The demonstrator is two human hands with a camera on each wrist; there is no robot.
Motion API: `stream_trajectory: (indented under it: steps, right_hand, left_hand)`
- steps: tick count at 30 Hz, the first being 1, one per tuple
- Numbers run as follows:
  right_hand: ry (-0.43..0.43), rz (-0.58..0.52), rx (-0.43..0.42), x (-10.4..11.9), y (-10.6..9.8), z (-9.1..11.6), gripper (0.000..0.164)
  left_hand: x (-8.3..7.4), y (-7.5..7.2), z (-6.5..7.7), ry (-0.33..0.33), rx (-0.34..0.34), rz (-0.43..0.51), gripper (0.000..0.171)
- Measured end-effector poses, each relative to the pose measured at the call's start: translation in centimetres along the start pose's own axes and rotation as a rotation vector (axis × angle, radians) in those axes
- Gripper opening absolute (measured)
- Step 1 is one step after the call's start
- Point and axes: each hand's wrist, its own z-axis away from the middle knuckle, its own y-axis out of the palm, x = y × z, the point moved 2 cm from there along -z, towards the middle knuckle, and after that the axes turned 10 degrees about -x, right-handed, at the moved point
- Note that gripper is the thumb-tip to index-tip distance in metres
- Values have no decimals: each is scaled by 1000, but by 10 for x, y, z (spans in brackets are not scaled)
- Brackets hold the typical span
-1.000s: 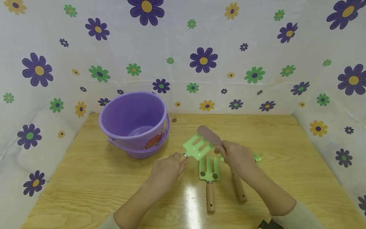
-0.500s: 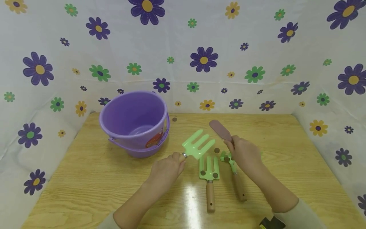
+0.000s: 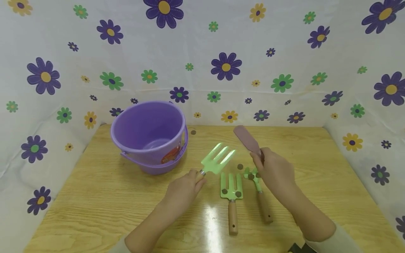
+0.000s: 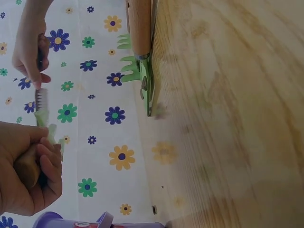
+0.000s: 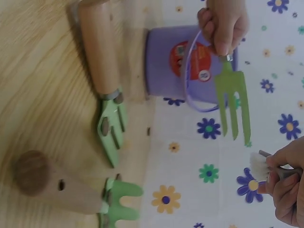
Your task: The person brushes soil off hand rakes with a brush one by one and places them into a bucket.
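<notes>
Now grips a light-green fork (image 3: 211,165) by its wooden handle in the left hand (image 3: 183,191), with its tines slanting forward toward the right-hand side. Clasps in the right hand (image 3: 278,172) a brush (image 3: 247,139) with a flat pinkish-grey back and pale bristles (image 5: 258,166), tipped forward and to the left. Holds the two hands apart, with a gap between brush and tines. Has a green rake (image 3: 261,197) lying just left of the right hand, partly hidden by it in the head view, with brown discs (image 3: 251,176) on its head. Has a second green fork (image 3: 232,211) between the forearms, with its handle toward the body and two such discs on it. Shows a loose disc (image 3: 240,166) on the table (image 3: 95,196) between the hands, near the rake. Has a purple bucket (image 3: 148,158) with a red label (image 3: 172,154) farther out, ahead and to the left of the left hand, and another disc (image 3: 193,132) near it. Wears pale sleeves (image 3: 335,235) behind both hands. Faces, beyond everything, a white cloth (image 3: 190,42) printed with purple, green and yellow flowers.
</notes>
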Motion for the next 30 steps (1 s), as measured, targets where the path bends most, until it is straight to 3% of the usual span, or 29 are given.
stream_trajectory:
  steps: [7, 16, 19, 26, 30]
  right_hand:
    - [-90, -46, -101, 14, -16, 0, 27]
    - [-202, -112, -184, 23, -30, -9, 20]
    - [-233, -128, -201, 26, -32, -12, 21]
    - [-371, -124, -217, 35, -29, -18, 64]
    - [-417, -151, -194, 43, -27, -18, 59]
  left_hand:
    - [4, 2, 2, -210, 136, 317, 33]
    - [6, 7, 8, -495, 187, 986, 44]
    - [7, 9, 6, -583, 227, 1153, 43]
    - [7, 12, 6, -721, 369, 1416, 40]
    - [6, 13, 6, -763, 415, 1531, 39]
